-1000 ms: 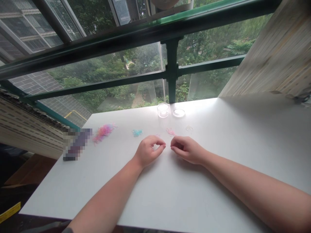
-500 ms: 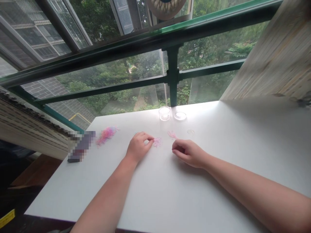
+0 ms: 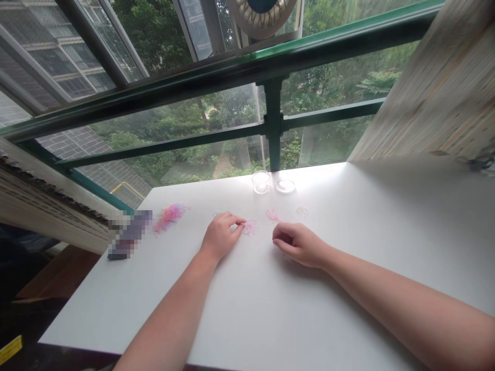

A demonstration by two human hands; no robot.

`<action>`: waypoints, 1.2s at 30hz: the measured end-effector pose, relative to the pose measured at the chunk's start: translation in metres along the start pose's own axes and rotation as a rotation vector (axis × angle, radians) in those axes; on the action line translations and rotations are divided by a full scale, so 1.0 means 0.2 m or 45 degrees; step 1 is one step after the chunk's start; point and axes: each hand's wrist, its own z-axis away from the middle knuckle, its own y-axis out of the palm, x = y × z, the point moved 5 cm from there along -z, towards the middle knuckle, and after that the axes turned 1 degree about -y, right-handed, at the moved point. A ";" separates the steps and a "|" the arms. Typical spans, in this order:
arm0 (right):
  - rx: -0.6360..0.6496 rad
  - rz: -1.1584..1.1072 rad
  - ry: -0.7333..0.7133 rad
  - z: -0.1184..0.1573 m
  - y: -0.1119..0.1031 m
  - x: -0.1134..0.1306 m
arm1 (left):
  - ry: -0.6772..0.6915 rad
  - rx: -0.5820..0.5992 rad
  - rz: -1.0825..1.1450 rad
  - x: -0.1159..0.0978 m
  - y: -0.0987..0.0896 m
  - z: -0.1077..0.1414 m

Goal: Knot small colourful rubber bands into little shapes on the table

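Just left of the table's middle, my left hand [image 3: 222, 234] rests with thumb and forefinger pinched together at the edge of a small pile of lilac rubber bands [image 3: 251, 226]. Its fingertips touch the bands; one seems caught in the pinch. Opposite, my right hand [image 3: 299, 245] is closed, fingers curled toward the thumb, and anything in it is hidden. Right beyond its knuckles lies a pile of pink rubber bands [image 3: 273, 215]. A few pale bands [image 3: 302, 211] lie farther right. Behind my left hand a bit of pale green bands [image 3: 216, 213] shows.
A larger mixed heap of colourful bands [image 3: 170, 217] lies on the left of the white table [image 3: 240, 309], beside a blurred dark object [image 3: 131, 234]. A clear round container [image 3: 261, 183] and its clear lid [image 3: 285, 186] stand at the back, near the green window railing [image 3: 273, 123].
The view has shifted slightly. Both hands keep nearly the same pose and place, and the piles of bands look the same.
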 end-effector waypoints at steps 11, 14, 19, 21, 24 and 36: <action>-0.003 -0.012 0.001 0.00 0.00 -0.01 | -0.006 -0.014 0.029 0.02 0.01 0.01; -0.004 -0.015 -0.003 0.00 0.01 -0.01 | -0.011 -0.019 0.029 0.03 0.01 0.01; -0.006 -0.028 0.000 0.00 0.01 -0.01 | -0.026 -0.029 0.018 0.03 0.00 0.01; -0.008 -0.028 0.005 0.00 0.01 -0.01 | -0.039 -0.029 0.007 0.03 0.00 0.01; -0.006 -0.032 0.004 0.00 0.01 -0.01 | -0.062 -0.002 -0.011 0.03 0.01 0.01; -0.008 -0.033 0.010 0.00 0.01 -0.01 | -0.114 0.072 0.084 0.02 0.03 0.01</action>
